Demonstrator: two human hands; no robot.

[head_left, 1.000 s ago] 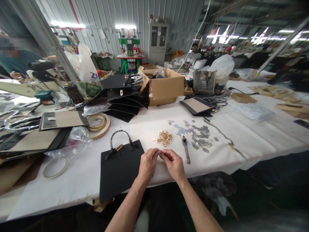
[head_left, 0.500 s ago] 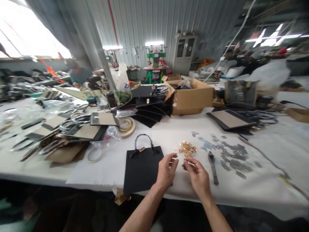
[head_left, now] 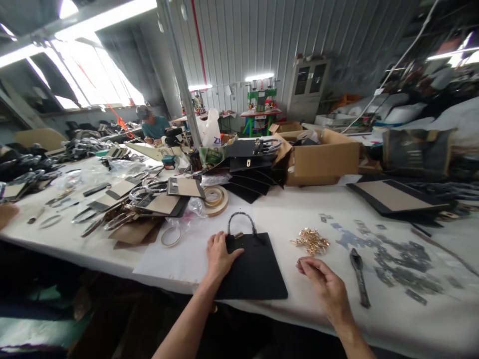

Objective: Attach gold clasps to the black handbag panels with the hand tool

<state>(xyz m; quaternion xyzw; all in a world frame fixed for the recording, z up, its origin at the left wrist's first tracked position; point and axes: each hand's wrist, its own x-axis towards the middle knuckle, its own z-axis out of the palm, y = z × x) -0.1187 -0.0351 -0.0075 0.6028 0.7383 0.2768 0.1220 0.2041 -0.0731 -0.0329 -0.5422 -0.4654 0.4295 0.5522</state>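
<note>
**Left hand on black bag panel, right hand beside gold fittings**

Left hand [head_left: 219, 255] spread flat on the left edge of the black bag panel [head_left: 254, 269], fingers loosely open, gripping nothing. Panel flat on the white table cover [head_left: 179, 259], near the table's front edge, its braided handle [head_left: 242, 219] arched at the far side with a small brass clasp just under the arch. Right hand [head_left: 327, 289] resting on the cover to the right of the panel, fingers curled inward with thumb and forefinger close together; whether a small piece sits between them cannot be told. Pile of gold metal fittings [head_left: 310, 240] just beyond the right hand, not touching it. Dark hand tool [head_left: 359, 274] lying to the right of that hand, near it, and a scatter of grey metal plates [head_left: 400, 259] farther right. Roll of tape [head_left: 216, 198] and stacked card pieces [head_left: 164, 202] to the left beyond the panel. Open cardboard box [head_left: 324, 159] at the back, black folded bag parts [head_left: 250, 164] piled beside it. Another person [head_left: 151, 124] far off at the left rear.
</note>
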